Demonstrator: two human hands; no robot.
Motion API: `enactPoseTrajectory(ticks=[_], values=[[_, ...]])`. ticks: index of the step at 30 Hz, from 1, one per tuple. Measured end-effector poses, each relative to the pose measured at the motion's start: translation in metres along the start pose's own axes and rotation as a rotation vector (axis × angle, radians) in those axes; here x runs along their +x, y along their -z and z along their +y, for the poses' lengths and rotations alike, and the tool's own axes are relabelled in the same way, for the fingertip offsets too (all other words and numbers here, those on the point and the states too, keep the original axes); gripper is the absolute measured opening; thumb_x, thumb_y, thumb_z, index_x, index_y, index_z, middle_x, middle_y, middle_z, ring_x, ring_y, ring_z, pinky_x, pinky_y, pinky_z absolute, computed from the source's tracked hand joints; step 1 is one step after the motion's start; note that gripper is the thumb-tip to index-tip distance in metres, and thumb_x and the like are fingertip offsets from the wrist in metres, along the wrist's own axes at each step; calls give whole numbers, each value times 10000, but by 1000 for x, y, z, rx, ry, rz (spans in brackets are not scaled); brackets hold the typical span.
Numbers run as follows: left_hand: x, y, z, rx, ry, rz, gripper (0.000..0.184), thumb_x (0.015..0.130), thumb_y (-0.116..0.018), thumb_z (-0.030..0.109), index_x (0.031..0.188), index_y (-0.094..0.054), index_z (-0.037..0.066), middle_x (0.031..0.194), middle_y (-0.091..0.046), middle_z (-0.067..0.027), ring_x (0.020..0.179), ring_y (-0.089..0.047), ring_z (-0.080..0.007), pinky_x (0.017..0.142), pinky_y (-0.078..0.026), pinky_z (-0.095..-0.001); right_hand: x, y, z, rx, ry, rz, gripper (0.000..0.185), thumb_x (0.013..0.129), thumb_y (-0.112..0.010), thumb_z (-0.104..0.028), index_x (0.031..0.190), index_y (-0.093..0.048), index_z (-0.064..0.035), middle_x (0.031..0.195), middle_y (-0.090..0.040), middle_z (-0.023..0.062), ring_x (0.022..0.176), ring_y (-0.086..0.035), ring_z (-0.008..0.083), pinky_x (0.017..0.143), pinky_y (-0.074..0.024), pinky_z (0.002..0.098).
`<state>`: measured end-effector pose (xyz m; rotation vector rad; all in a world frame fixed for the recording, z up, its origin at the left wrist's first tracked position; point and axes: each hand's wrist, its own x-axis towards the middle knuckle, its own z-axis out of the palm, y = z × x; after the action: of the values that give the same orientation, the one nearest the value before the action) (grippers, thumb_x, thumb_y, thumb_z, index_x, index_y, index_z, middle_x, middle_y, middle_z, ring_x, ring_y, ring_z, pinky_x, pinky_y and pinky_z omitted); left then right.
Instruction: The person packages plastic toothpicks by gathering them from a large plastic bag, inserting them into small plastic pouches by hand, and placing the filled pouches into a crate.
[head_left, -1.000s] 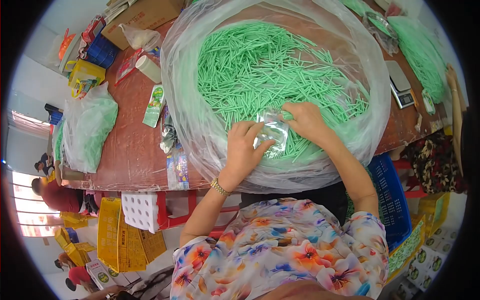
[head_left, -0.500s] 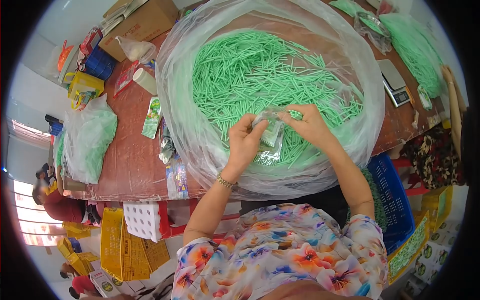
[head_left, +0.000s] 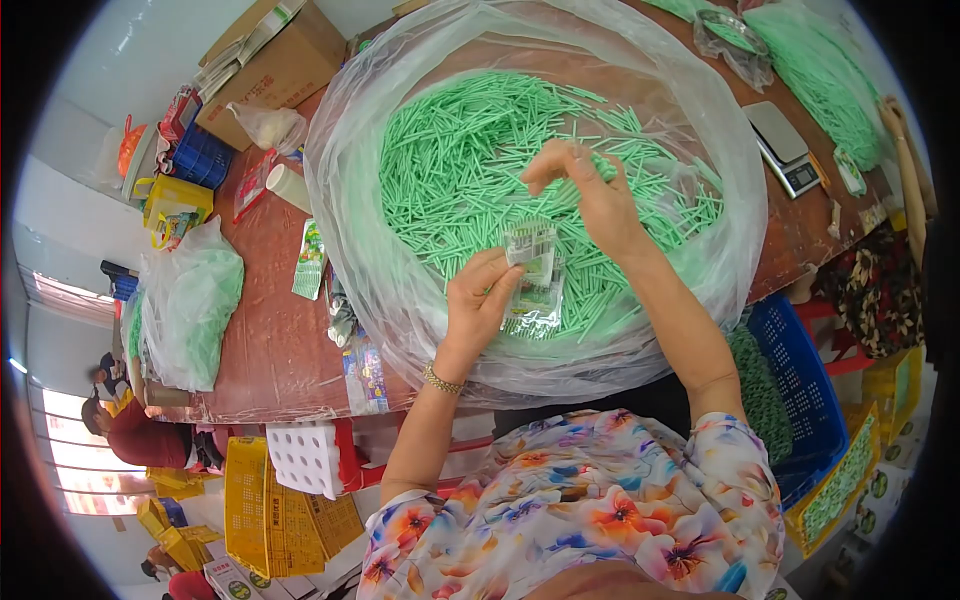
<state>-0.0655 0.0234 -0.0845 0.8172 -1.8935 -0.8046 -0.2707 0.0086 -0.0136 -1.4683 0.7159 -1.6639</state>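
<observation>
Green sticks lie heaped in a large clear plastic bag spread open on the red-brown table. Between its thumb and fingers, my left hand pinches a small printed clear packet, held upright over the near part of the heap. Another clear packet shows just below it. My right hand is raised over the heap, to the right of the packet and apart from it, with fingers curled round some green sticks that partly show by the palm.
At the right stand a scale and a co-worker's arm. On the left are a filled plastic bag, a white cup and a cardboard box. A blue crate sits below the table's right edge.
My right hand has gone from beside the packet up and away over the heap. The packet in my left hand now stands upright with its printed side showing. The view has shifted slightly.
</observation>
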Motion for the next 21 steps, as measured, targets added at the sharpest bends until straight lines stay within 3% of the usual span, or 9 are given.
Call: enactPoseTrajectory(ticks=[5,11,14,17,19,21], values=[[2,-4,3,53,-55,17,178,851,-687,7,1027,-706,19,958,-682,-120,777,-642,-219,673,-514,-297,0,-14,7,-43,51,-86,418,1041,-448,-353,944,-701,-35,933,-684,49,914,-602,143,898,-455,314],[0,-10,6,-22,20,23,156,863,-673,-2,1017,-699,6,947,-684,-114,721,-632,-176,619,-507,-285,-13,-15,19,-113,-87,-143,372,1033,-475,-344,993,-688,-41,905,-687,47,950,-615,166,934,-443,327],[1,-12,7,-9,-32,52,158,868,-666,-11,1022,-697,-1,950,-685,-110,723,-633,-155,600,-505,-271,-18,-12,17,-52,-271,-225,366,1031,-472,-315,1046,-698,-27,1033,-655,66,1030,-582,180,945,-430,326],[4,-12,6,2,-102,94,166,866,-665,-17,1029,-696,-4,953,-687,-111,735,-638,-157,608,-507,-264,-19,-1,8,-279,-268,-331,304,972,-576,-259,1175,-663,-49,1130,-630,80,1092,-561,187,940,-440,336],[7,-11,12,-56,-41,122,170,866,-665,-18,1033,-696,-3,965,-689,-112,758,-643,-166,636,-509,-265,-17,16,-7,-410,-293,-334,391,898,-659,-219,1254,-622,-60,1203,-599,93,1139,-536,190,918,-454,335],[10,-8,7,-73,-25,136,182,869,-667,-12,1048,-695,1,1009,-692,-111,833,-649,-180,730,-509,-270,-19,25,-12,-384,-294,-280,437,844,-715,-208,1237,-619,-42,1138,-622,79,1077,-567,178,880,-464,317]])
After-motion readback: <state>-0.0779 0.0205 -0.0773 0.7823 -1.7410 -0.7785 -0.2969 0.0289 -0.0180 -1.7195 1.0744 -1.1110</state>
